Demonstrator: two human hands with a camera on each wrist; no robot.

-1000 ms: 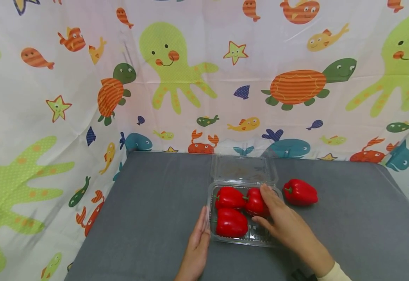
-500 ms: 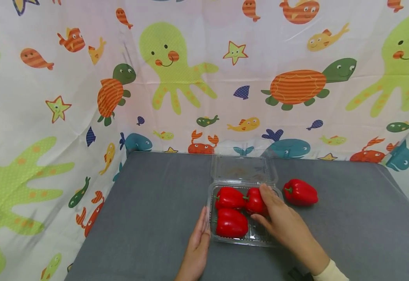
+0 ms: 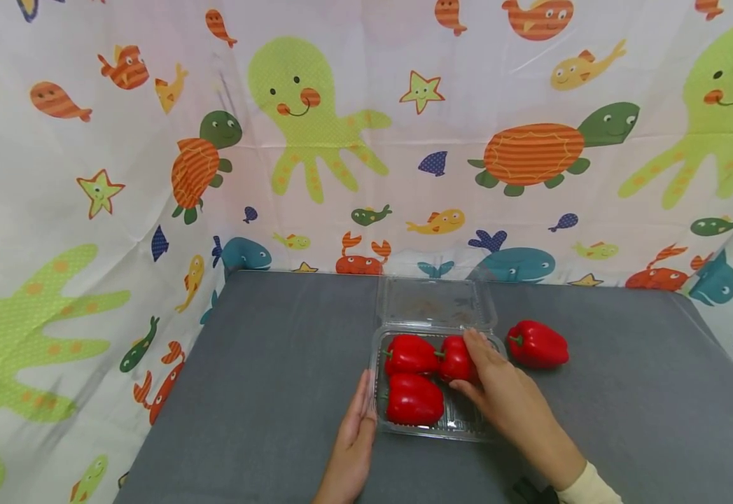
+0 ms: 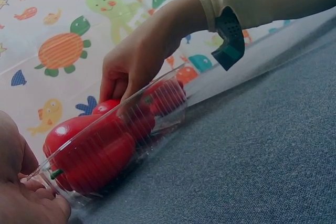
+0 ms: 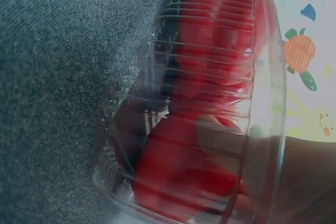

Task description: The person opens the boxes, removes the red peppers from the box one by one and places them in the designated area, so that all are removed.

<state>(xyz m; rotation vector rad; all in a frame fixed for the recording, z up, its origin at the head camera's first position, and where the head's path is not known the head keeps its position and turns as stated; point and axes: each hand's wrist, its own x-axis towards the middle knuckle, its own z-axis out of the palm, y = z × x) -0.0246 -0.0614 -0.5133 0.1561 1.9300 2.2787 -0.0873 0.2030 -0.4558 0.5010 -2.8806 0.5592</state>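
R hand: my R hand [image 3: 517, 406] comes in from the near R, thumb on the near side & fingers over the far side of the gripped pepper [image 3: 454, 358]; holding it, gap just pepper-wide.
Gripped pepper: red, inside clear container, back R part; directly under my R fingers, well across from L hand; stem pts L, next to back-left pepper.
L hand: my L hand [image 3: 352, 434] lies along the outside of the container's L wall, touching it; fingers mostly straight, no pepper in them.
Container: clear container [image 3: 467, 425], ribbed plastic, btwn my hands on the table [image 3: 278, 371]; lid [image 3: 435, 308] hinged open at far side, laid back.
Other peppers in container: back-left pepper [image 3: 410, 354] & front-left pepper [image 3: 414, 400], both red, on their sides, one behind the other, nearer L hand than R; only the wall btwn them & L fingers.
Loose pepper: red loose pepper [image 3: 538, 345] on table, just R of container, beyond R hand, apart from it; stem pts L.
R cuff: cream sleeve [image 3: 587, 486], dk device [image 4: 230, 43] at wrist.
Backdrop: wht sea-animal cloth [image 3: 341, 161], far side & L.
R wrist view: partly blurred; thumb on red seen thru ribbed wall.
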